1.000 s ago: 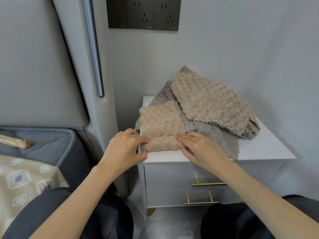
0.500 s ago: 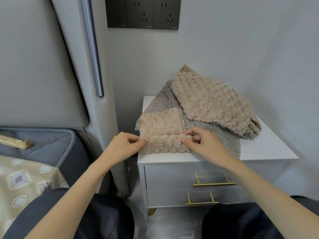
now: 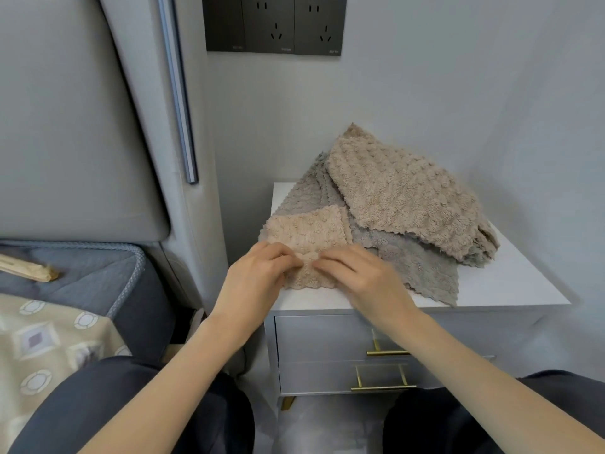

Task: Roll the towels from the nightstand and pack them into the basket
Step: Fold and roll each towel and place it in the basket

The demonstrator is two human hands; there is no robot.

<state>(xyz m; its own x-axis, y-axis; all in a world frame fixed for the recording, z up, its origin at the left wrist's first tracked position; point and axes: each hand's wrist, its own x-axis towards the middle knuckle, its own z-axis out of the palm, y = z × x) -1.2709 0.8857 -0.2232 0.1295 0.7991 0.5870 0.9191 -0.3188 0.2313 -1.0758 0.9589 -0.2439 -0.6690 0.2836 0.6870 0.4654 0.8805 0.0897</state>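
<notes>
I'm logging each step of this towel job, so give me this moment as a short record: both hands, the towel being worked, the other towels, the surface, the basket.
left hand: fingers curled on the rolled near end of the small beige towel
right hand: grips the same roll from the other side
roll progress: partly rolled; the far part lies flat
other towels: grey towel spread underneath; large beige towel heaped behind
surface: white nightstand
basket: not in view
</notes>
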